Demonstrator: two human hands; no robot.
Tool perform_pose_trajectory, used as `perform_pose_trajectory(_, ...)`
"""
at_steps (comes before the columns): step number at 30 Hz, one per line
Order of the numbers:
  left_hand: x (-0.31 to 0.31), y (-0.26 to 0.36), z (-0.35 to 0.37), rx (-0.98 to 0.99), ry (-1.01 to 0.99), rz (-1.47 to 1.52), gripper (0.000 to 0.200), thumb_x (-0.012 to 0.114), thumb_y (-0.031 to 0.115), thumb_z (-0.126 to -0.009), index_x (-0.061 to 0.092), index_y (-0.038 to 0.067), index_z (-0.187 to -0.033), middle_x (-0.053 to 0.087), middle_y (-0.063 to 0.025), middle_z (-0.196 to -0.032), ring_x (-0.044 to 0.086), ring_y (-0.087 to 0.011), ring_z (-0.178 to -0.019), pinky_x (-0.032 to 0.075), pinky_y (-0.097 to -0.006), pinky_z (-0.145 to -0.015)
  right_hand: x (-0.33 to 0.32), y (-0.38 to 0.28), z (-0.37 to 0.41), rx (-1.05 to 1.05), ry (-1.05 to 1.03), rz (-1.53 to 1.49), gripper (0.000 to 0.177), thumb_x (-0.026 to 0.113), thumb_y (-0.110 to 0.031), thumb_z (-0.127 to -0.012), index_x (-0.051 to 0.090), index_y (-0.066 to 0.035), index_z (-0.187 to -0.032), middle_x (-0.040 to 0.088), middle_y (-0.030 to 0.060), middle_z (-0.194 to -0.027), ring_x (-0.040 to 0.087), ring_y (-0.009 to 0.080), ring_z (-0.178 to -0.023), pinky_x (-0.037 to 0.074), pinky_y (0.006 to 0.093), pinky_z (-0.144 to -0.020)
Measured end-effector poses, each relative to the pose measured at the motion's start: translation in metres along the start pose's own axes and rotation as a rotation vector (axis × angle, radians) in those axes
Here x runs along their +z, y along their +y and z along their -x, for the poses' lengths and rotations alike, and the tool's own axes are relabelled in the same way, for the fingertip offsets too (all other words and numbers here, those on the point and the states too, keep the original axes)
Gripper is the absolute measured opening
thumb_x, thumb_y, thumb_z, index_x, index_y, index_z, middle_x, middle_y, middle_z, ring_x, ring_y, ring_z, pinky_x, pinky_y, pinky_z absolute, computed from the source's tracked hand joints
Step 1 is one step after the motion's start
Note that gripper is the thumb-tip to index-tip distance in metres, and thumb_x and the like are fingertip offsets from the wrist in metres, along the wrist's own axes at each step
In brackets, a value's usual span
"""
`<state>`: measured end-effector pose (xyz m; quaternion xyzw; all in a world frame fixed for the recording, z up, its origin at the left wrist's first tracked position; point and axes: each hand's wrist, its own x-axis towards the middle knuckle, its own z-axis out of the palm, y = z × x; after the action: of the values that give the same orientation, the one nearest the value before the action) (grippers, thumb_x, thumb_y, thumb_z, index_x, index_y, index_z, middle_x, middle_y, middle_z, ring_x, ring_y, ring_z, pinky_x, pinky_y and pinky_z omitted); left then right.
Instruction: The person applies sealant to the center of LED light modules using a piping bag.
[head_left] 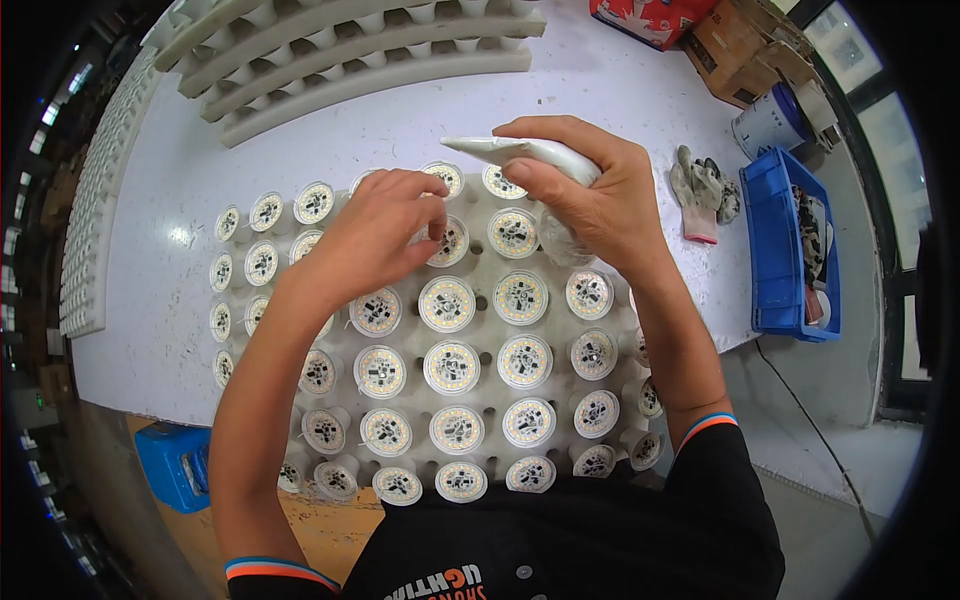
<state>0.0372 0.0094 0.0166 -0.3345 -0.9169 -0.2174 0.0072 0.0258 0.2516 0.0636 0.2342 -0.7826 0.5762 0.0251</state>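
My right hand is wrapped round a soft white squeeze bag whose pointed tip faces left, above the back rows. Crumpled clear plastic hangs below that hand. My left hand is over the rows at the centre left, fingers curled and thumb close to the forefinger; anything between them is too small to make out. By those fingertips is an LED bulb with its round board facing up. Several similar bulbs, such as one LED bulb, stand upright in a pale foam tray.
Stacked foam trays lie at the back left; another foam tray runs along the left edge. On the right are work gloves, a blue crate, a white tub and a cardboard box. A blue stool stands below left.
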Motion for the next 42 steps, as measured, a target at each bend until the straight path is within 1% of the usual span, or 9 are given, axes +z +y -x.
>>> perform_pose_trajectory(3,0.0,0.002,0.014,-0.02,0.038,-0.038,0.014,0.071,0.007,-0.077,0.062,0.008,-0.089,0.059,-0.0096,-0.124,0.051,-0.0308,-0.122,0.037,-0.0443,-0.106,0.002,0.008,0.001,-0.044,0.006,0.131,0.03,0.076,-0.025,-0.086,0.072,-0.004,-0.107,0.074,0.0089,-0.092,0.067,0.0117,-0.078,0.052,0.0274,-0.072)
perform_pose_trajectory(6,0.004,0.003,0.024,-0.063,0.038,-0.057,0.014,0.071,0.008,-0.077,0.062,0.007,-0.088,0.06,-0.0101,-0.123,0.052,-0.0312,-0.12,0.037,-0.045,-0.105,0.004,0.006,0.003,-0.014,-0.06,0.234,0.028,0.078,-0.019,-0.084,0.072,-0.002,-0.105,0.073,0.0036,-0.092,0.066,0.0102,-0.081,0.052,0.0261,-0.073)
perform_pose_trajectory(9,0.008,0.004,0.028,-0.055,0.067,-0.102,0.019,0.073,0.01,-0.077,0.062,0.007,-0.093,0.06,-0.0108,-0.122,0.052,-0.0315,-0.119,0.038,-0.0452,-0.103,0.006,0.009,0.004,-0.099,-0.118,0.287,0.027,0.079,-0.017,-0.082,0.073,-0.002,-0.104,0.074,0.0058,-0.093,0.067,0.0114,-0.08,0.053,0.027,-0.073)
perform_pose_trajectory(15,0.008,0.02,0.027,-0.152,0.157,-0.035,0.046,0.078,0.015,-0.075,0.06,0.007,-0.117,0.06,-0.0121,-0.118,0.053,-0.0325,-0.116,0.039,-0.0439,-0.101,0.01,0.017,0.007,-0.204,-0.301,0.44,0.026,0.079,-0.014,-0.078,0.073,-0.005,-0.102,0.073,0.0098,-0.093,0.07,0.0236,-0.079,0.054,0.0331,-0.071)
perform_pose_trajectory(18,0.012,0.014,0.025,-0.157,0.092,-0.058,0.055,0.08,0.019,-0.073,0.059,0.006,-0.122,0.06,-0.0123,-0.115,0.053,-0.0328,-0.114,0.039,-0.0438,-0.101,0.016,0.023,0.009,-0.241,-0.363,0.513,0.025,0.078,-0.014,-0.077,0.074,-0.007,-0.1,0.072,0.0105,-0.09,0.069,0.0273,-0.076,0.054,0.0354,-0.069)
perform_pose_trajectory(19,0.013,0.013,0.025,-0.157,0.097,-0.048,0.056,0.08,0.02,-0.073,0.059,0.006,-0.122,0.06,-0.0123,-0.114,0.053,-0.0327,-0.114,0.039,-0.0438,-0.1,0.018,0.026,0.01,-0.252,-0.377,0.537,0.024,0.078,-0.014,-0.077,0.074,-0.007,-0.1,0.072,0.0107,-0.089,0.068,0.0281,-0.075,0.054,0.0361,-0.068)
perform_pose_trajectory(20,0.014,0.011,0.024,-0.155,0.101,-0.04,0.056,0.081,0.021,-0.073,0.059,0.006,-0.123,0.06,-0.0123,-0.114,0.053,-0.0326,-0.113,0.039,-0.0439,-0.1,0.02,0.028,0.011,-0.244,-0.383,0.567,0.023,0.073,-0.024,-0.079,0.07,-0.012,-0.098,0.069,0.0091,-0.086,0.067,0.0308,-0.078,0.053,0.0432,-0.067)
perform_pose_trajectory(29,0.017,0.005,0.024,-0.151,0.125,0.008,0.056,0.081,0.02,-0.073,0.06,0.006,-0.123,0.061,-0.012,-0.112,0.053,-0.0325,-0.112,0.038,-0.0435,-0.101,0.023,0.029,0.011,-0.227,-0.408,0.654,0.017,0.072,-0.023,-0.08,0.067,-0.011,-0.092,0.068,0.0095,-0.08,0.067,0.032,-0.073,0.052,0.0446,-0.065)
perform_pose_trajectory(42,0.018,0.007,0.022,-0.168,0.114,0.037,0.055,0.08,0.02,-0.073,0.06,0.005,-0.122,0.061,-0.0122,-0.111,0.054,-0.0322,-0.111,0.037,-0.0438,-0.103,0.026,0.031,0.011,-0.261,-0.423,0.699,0.017,0.071,-0.021,-0.08,0.067,-0.009,-0.091,0.065,0.0099,-0.08,0.066,0.033,-0.073,0.051,0.0454,-0.065)
